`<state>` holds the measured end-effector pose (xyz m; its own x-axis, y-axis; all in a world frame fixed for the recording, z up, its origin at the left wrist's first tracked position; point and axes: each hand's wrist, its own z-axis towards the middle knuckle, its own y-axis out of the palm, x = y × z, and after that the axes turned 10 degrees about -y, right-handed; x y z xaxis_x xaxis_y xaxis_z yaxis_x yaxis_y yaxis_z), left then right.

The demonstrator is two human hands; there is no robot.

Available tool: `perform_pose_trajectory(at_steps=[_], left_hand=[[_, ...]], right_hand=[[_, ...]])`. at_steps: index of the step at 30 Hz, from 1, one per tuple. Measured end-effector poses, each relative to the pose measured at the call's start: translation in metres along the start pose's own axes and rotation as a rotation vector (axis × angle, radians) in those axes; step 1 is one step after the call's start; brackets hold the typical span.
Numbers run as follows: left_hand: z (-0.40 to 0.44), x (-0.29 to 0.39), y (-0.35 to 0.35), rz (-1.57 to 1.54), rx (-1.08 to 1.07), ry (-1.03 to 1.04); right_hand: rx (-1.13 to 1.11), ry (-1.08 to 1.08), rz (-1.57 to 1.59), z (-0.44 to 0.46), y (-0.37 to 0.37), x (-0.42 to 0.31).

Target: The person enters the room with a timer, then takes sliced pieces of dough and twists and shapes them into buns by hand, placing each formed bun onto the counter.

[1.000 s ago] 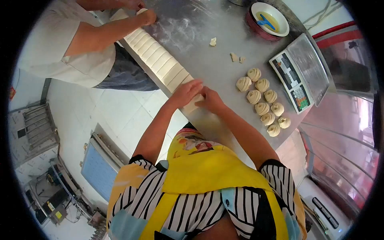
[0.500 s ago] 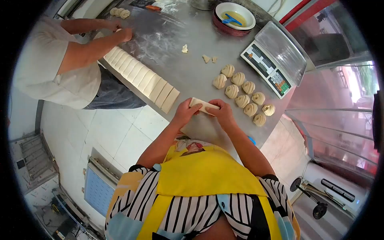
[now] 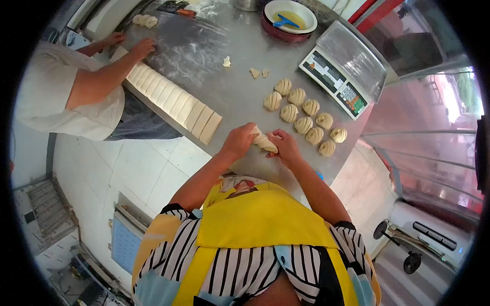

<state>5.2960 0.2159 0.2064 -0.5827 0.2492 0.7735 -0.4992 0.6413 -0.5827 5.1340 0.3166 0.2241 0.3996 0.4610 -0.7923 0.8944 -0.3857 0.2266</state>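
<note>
Grips a twisted strip of dough [image 3: 265, 143] with both hands, low over the near side of a steel table [image 3: 240, 92]. Clasps one end in left hand [image 3: 238, 142], with fingers curled about it; pinches the other in right hand [image 3: 286, 149], between bent fingers and thumb. Spans the gap from hand to hand along the strip's long axis, sloping from the left-hand end, farther from the body, down to the right-hand end, nearer the apron [image 3: 265, 214]. Sits about equally close to either hand, directly between the two. Shows spiral folds in the open stretch between the fingers; hard to tell whether touching the tabletop beneath.

To the left, nearer left hand, lies a row of cut dough strips [image 3: 168, 97], side by side along the table edge, with the closest set at an angle to the held one. Beyond right hand, and nearer to it, stand coiled dough pieces [image 3: 303, 125], grouped just short of a digital scale [image 3: 334, 76]. Farther back, near a white bowl [image 3: 267, 21], come small dough scraps [image 3: 254, 73]. At far left, beside the row's distant end, works a co-worker [image 3: 48, 84] in a pale shirt.
</note>
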Motion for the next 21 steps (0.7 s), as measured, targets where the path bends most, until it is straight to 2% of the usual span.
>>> perform_pose_trajectory(at_steps=[1, 4, 7, 10, 13, 16, 19, 21], left_hand=[[-0.001, 0.003, -0.001, -0.107, -0.043, -0.045], [0.008, 0.010, -0.013, -0.805, -0.346, -0.471], [0.012, 0.000, -0.003, -0.872, -0.363, -0.525], [0.007, 0.019, -0.009, -0.605, -0.309, -0.451], [-0.008, 0.032, 0.005, -0.057, -0.190, -0.058], [-0.014, 0.029, 0.020, -0.003, -0.177, 0.189], [-0.018, 0.021, 0.027, -0.056, 0.006, 0.278], [-0.013, 0.019, 0.025, -0.161, 0.086, 0.222]], right_hand=[[-0.026, 0.000, 0.116, -0.011, 0.003, -0.006], [-0.428, -0.375, -0.339, -0.039, -0.007, -0.032], [-0.413, -0.601, -0.767, -0.041, -0.003, -0.037], [-0.258, -0.512, -0.847, -0.042, 0.006, -0.039], [-0.013, -0.482, -0.676, -0.009, -0.010, -0.028], [-0.038, -0.229, -0.203, 0.013, -0.023, -0.005], [-0.066, 0.160, 0.247, 0.002, -0.015, -0.001], [-0.029, 0.210, 0.341, 0.002, -0.006, -0.004]])
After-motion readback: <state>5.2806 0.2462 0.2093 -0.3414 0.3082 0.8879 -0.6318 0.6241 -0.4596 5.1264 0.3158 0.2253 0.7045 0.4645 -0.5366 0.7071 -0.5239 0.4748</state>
